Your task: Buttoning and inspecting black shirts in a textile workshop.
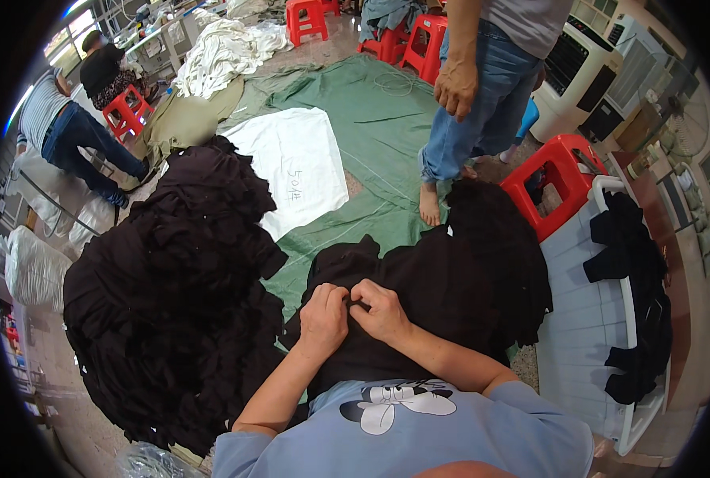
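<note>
Black cloth, seemingly a garment, is spread over my lap. Both hands meet at its middle: my left hand pinches the fabric, and my right hand pinches it right beside, the fingertips nearly touching. Whatever small detail lies between the fingers is hidden. To my left rises a big heap of black garments. Another black pile lies at my right, merging with the cloth on my lap.
Ahead, a green tarp covers the floor, with a white sack on it. A barefoot person in jeans stands at the right near a red stool. A white bin with black pieces over its rim stands at my right.
</note>
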Demonstrator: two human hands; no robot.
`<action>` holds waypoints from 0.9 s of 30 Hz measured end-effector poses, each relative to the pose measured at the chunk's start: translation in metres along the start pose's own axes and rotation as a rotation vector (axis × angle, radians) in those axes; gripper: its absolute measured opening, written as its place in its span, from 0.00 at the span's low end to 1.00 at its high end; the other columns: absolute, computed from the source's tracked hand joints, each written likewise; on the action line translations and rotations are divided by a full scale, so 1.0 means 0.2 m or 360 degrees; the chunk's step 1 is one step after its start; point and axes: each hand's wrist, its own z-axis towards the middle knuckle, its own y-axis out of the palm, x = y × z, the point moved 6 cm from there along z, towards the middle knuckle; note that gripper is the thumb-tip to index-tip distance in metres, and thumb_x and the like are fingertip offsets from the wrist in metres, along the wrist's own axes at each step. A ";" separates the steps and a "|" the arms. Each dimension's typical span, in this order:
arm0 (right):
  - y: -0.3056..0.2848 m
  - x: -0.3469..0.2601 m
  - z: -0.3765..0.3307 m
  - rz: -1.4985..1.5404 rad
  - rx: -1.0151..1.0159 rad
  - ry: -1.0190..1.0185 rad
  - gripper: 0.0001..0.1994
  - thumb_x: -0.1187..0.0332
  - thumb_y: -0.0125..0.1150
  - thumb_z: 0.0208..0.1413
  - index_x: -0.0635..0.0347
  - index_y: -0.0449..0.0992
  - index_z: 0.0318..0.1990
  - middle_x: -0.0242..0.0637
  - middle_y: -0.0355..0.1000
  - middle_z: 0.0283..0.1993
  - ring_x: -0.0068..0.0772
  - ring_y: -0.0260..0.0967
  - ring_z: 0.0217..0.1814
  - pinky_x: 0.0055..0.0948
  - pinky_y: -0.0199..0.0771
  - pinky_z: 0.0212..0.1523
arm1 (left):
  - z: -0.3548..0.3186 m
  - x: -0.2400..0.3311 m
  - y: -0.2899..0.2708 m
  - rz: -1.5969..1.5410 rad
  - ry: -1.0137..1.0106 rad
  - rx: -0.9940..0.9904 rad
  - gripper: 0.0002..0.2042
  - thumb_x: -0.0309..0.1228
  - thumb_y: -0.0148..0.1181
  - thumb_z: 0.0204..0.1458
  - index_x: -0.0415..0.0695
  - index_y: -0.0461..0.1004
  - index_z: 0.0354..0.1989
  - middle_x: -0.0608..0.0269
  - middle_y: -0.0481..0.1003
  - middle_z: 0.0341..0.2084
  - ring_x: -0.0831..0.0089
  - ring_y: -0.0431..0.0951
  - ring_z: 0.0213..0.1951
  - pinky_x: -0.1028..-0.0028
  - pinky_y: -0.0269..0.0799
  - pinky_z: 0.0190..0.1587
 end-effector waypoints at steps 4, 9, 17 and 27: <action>-0.06 0.02 0.04 -0.0296 -0.0017 -0.0092 0.06 0.79 0.59 0.45 0.62 0.73 0.32 0.42 0.74 0.31 0.44 0.76 0.32 0.38 0.76 0.33 | 0.05 -0.02 -0.04 0.0002 -0.0047 -0.0040 0.08 0.20 0.65 0.45 0.41 0.74 0.34 0.54 0.74 0.29 0.53 0.75 0.33 0.62 0.70 0.37; -0.12 0.00 0.14 -0.0697 -0.0208 -0.0087 0.10 0.75 0.58 0.43 0.56 0.75 0.36 0.36 0.72 0.44 0.46 0.70 0.47 0.44 0.67 0.48 | -0.06 -0.26 -0.12 -0.1008 -0.0879 -0.0201 0.03 0.19 0.63 0.54 0.34 0.74 0.33 0.67 0.71 0.27 0.79 0.71 0.34 0.80 0.66 0.40; 0.06 -0.05 0.15 -0.0027 -0.0534 0.0057 0.08 0.66 0.63 0.54 0.61 0.76 0.36 0.42 0.75 0.34 0.47 0.74 0.40 0.40 0.70 0.47 | -0.03 -0.24 -0.16 -0.1021 -0.0912 -0.0306 0.04 0.20 0.64 0.53 0.35 0.73 0.32 0.68 0.72 0.29 0.80 0.70 0.34 0.81 0.65 0.40; 0.04 0.15 0.10 0.0646 -0.0458 0.0691 0.07 0.75 0.58 0.63 0.64 0.74 0.46 0.32 0.74 0.37 0.19 0.70 0.41 0.22 0.71 0.47 | -0.04 -0.31 0.09 -0.2340 -0.1366 -0.0070 0.07 0.30 0.61 0.59 0.40 0.77 0.40 0.69 0.77 0.36 0.82 0.75 0.40 0.79 0.69 0.47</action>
